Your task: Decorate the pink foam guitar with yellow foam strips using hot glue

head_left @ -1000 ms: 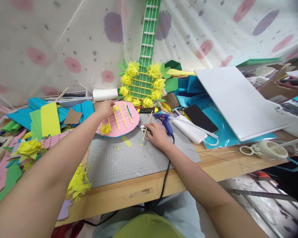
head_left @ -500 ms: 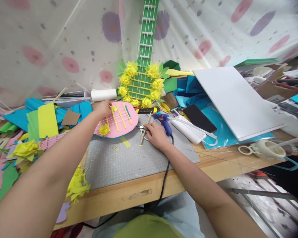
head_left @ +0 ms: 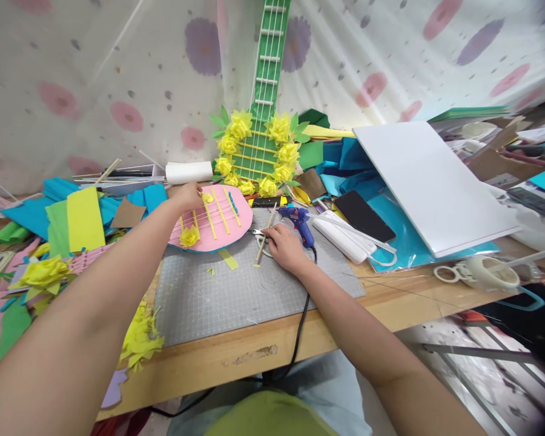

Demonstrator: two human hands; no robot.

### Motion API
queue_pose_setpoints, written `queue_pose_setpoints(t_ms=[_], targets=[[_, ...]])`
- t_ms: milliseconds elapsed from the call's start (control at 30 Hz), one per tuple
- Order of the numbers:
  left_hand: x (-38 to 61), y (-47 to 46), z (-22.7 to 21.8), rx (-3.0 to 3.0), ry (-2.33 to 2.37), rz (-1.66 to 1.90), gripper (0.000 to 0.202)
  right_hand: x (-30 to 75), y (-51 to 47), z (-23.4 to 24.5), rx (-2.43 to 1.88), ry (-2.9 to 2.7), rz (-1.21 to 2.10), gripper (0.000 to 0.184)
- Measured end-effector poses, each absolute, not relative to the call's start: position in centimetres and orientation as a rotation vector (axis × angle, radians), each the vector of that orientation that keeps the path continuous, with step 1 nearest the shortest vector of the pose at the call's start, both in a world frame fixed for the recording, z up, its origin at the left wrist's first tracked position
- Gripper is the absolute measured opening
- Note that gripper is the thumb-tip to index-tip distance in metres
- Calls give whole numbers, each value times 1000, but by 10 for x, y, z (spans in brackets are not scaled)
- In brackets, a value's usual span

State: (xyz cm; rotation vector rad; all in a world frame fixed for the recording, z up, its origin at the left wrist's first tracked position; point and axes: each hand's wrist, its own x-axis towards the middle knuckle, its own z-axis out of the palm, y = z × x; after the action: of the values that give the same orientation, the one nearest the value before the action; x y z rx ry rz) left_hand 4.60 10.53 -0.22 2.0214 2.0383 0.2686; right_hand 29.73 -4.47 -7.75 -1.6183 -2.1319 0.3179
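Left hand (head_left: 189,197) curls at the pink panel (head_left: 220,235), right hand (head_left: 287,245) over scissors (head_left: 256,232); their grips I cannot tell.

The wooden stick (head_left: 259,255) at the right hand (head_left: 285,246) seems to have slid slightly toward the person, its lower end farther down the mat (head_left: 200,303), though fingers partly hide it; the view has turned slightly rightward.

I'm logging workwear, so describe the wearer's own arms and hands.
The left arm and right arm are bare wherever they show, without visible sleeves, watch or bracelet. The left hand and right hand wear no gloves; no ring can be made out. A plain olive-green top shows at the bottom edge.
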Motion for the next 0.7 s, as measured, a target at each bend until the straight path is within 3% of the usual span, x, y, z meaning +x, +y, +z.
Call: queue_pose_setpoints(t_ms=[233,467,700], targets=[[41,106,2,2031,2060,157,49,298,-44,-79,-1615,-2135,310,35],[28,97,6,1751,1890,702,16,298,-44,-80,-1585,-2131,304,35],[31,54,15,1368,1581,1064,16,297,-47,-78,-1598,-2130,302,36]])
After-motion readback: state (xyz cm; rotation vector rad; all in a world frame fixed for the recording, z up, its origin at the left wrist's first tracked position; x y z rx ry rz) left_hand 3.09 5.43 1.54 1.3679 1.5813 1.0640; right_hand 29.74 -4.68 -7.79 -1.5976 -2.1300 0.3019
